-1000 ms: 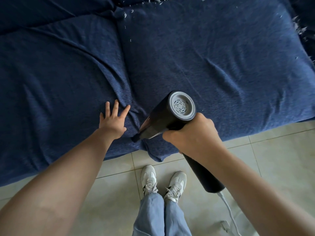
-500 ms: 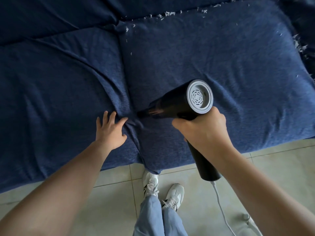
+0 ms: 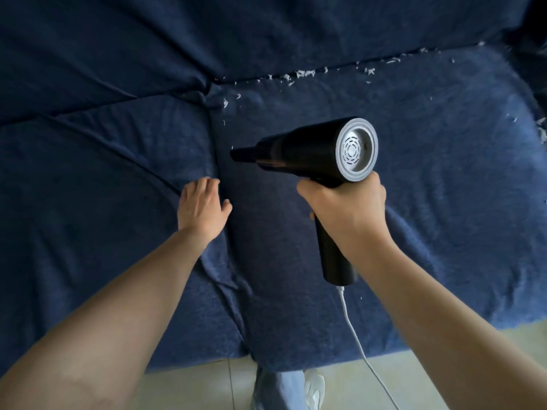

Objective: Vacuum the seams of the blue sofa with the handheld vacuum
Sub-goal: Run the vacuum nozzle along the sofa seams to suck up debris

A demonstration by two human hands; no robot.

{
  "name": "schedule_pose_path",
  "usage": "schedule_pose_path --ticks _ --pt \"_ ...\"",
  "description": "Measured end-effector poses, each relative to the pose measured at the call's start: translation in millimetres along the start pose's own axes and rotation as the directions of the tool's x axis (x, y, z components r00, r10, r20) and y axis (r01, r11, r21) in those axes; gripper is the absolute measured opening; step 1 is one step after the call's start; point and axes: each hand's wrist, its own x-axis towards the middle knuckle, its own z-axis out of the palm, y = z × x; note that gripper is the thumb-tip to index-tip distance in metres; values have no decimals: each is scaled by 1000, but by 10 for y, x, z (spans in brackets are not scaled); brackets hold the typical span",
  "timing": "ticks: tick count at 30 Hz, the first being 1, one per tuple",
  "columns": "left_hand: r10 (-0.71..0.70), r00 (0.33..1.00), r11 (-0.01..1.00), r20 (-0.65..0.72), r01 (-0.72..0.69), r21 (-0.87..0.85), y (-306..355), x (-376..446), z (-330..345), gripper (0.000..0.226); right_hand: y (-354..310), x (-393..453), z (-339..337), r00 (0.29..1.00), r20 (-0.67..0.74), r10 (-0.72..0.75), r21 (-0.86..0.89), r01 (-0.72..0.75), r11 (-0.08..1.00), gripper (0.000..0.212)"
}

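Note:
The blue sofa (image 3: 444,202) fills most of the view, draped in wrinkled dark blue fabric. A seam (image 3: 219,149) runs between the two seat cushions toward the backrest. My right hand (image 3: 346,205) grips the handle of the black handheld vacuum (image 3: 302,152), whose grey vented rear cap faces me. Its narrow nozzle points left and sits just right of the seam, mid-cushion. My left hand (image 3: 201,205) rests on the left cushion with the fingers curled down at the seam's edge. White crumbs (image 3: 305,74) lie along the back seam, and a few near the seams' junction.
A white cord (image 3: 355,335) hangs from the vacuum's handle down across the cushion front to the pale tiled floor (image 3: 414,380). My jeans leg and a white shoe (image 3: 315,389) show at the bottom edge. More white bits lie at the right armrest seam (image 3: 543,131).
The nozzle has travelled up the centre seam from the cushion's front edge toward the backrest. My left hand followed along the seam, and its fingers have curled. The view has moved in closer over the sofa.

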Motion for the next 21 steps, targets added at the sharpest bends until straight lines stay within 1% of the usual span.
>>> schedule_pose_path --ticks 2,5,9,16,19,21 --pt "13 999 1000 34 -12 -28 36 254 33 59 -106 211 88 1000 17 -8 -22 8 1000 18" --pt "-5 994 998 107 11 -54 92 514 41 71 -236 447 150 999 28 -18 -29 18 999 16" --pt "8 986 1000 167 -4 -22 94 770 -21 78 -444 694 218 999 18 -50 -12 51 999 17" --pt "-7 989 997 150 19 -79 66 1107 -122 72 -687 1016 242 997 -1 -83 5 83 997 20" --pt "-57 991 989 120 73 -127 105 1250 -179 73 -728 1088 213 997 -10 -77 26 77 997 19" --pt "-99 990 984 101 113 -138 156 1364 -216 79 -737 1157 190 998 -10 -65 20 65 998 20"
